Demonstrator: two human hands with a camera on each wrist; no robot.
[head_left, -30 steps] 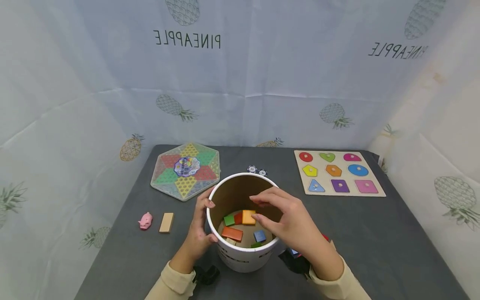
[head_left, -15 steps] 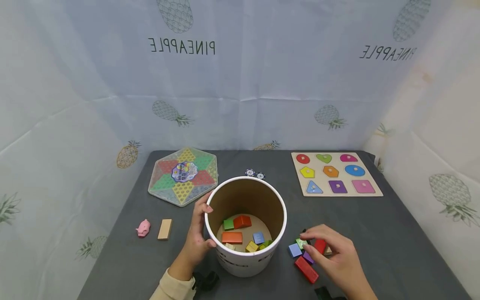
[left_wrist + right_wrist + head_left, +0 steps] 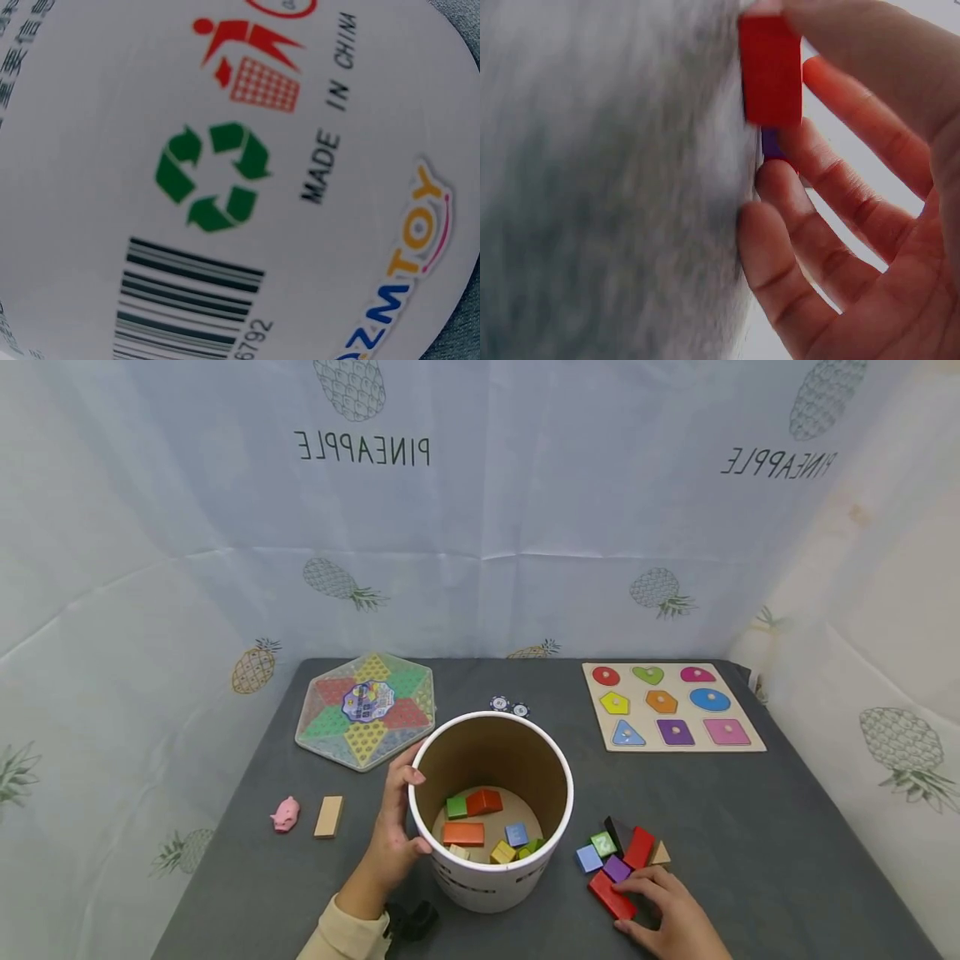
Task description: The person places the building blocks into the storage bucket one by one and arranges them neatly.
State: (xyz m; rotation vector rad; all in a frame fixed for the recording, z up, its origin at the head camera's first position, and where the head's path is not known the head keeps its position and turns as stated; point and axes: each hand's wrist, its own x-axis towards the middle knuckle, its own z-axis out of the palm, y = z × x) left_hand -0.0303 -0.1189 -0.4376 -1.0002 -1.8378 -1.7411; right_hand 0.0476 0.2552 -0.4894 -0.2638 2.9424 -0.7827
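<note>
My left hand (image 3: pixel 393 827) grips the white cardboard tub (image 3: pixel 486 892) by its left side, fingers over the rim. The tub's printed wall (image 3: pixel 315 240) fills the left wrist view. Inside it lie several blocks, among them an orange block (image 3: pixel 462 834), a blue cube (image 3: pixel 516 834) and a yellow block (image 3: pixel 502 852). Right of the tub, my right hand (image 3: pixel 666 912) pinches a long red block (image 3: pixel 609 893) between thumb and fingers at the near end of a small block pile. In the right wrist view the red block's end (image 3: pixel 772 71) shows beside the thumb.
Around the red block lie a purple block (image 3: pixel 617 868), a blue cube (image 3: pixel 588 858), a green cube (image 3: pixel 603 843), another red block (image 3: pixel 639 847) and a wooden triangle (image 3: pixel 660 854). Farther off are a shape puzzle (image 3: pixel 738 702), a hexagonal game board (image 3: pixel 330 752), a pink pig (image 3: pixel 285 815) and a beige block (image 3: pixel 328 817).
My right hand has left the tub's opening, moved right to the pile, then down to the long red block. A yellow block now lies lower in the tub. My left hand stays on the tub.
</note>
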